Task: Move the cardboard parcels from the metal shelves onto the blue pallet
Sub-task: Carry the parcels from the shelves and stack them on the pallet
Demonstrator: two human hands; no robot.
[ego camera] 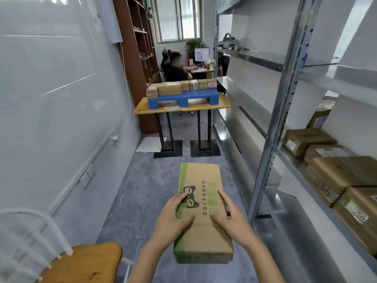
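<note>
Parcel between left hand, right hand; long axis toward blue pallet

Small stockroom opening into office; narrow aisle. Metal shelves along right side, lower tier packed with cardboard parcels bearing shipping labels. Ahead, bench carrying blue pallet, row of taped boxes on top. Behind it, office end: seated people at far desk, monitor, potted plant, big window. Wooden bookcase on left. Grey stone-look floor, plain white walls.
</note>
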